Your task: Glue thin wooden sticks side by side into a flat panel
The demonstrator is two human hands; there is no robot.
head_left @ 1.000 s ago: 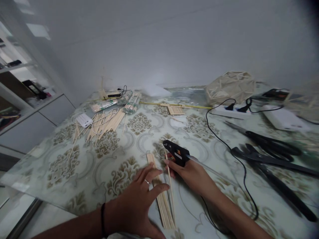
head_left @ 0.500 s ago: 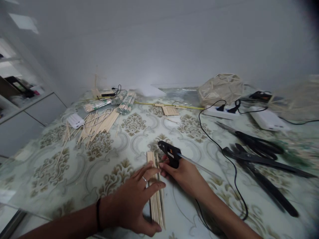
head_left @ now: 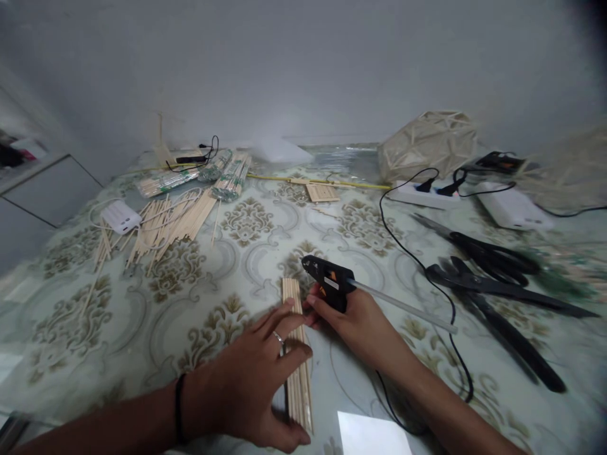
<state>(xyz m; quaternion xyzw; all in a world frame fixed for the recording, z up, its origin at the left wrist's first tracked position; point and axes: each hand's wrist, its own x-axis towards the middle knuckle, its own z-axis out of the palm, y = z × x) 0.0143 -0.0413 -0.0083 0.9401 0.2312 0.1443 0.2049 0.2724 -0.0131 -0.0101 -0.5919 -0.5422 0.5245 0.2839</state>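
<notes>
A flat row of thin wooden sticks point(head_left: 294, 354) lies on the patterned table point(head_left: 199, 297) close to me. My left hand point(head_left: 253, 385), with a ring and a dark wristband, rests on the row with its fingers stretched across it and its thumb at the near end. My right hand point(head_left: 358, 325) grips a black glue gun point(head_left: 327, 278) with a clear glue stick jutting out behind it; its fingertips touch the right side of the sticks. The gun's nozzle points left, just above the far end of the row.
Loose sticks point(head_left: 165, 221) and wrapped stick bundles point(head_left: 222, 177) lie at the back left beside a white power bank point(head_left: 121, 217). Black scissors and shears point(head_left: 493, 278) lie at right. A power strip point(head_left: 420, 196), a black cord point(head_left: 417, 259) and a stick-built dome point(head_left: 427, 145) stand behind.
The single stick that lay apart on the right a second ago now sits against the row. Both hands stay in place on the sticks and the glue gun; my view has shifted.
</notes>
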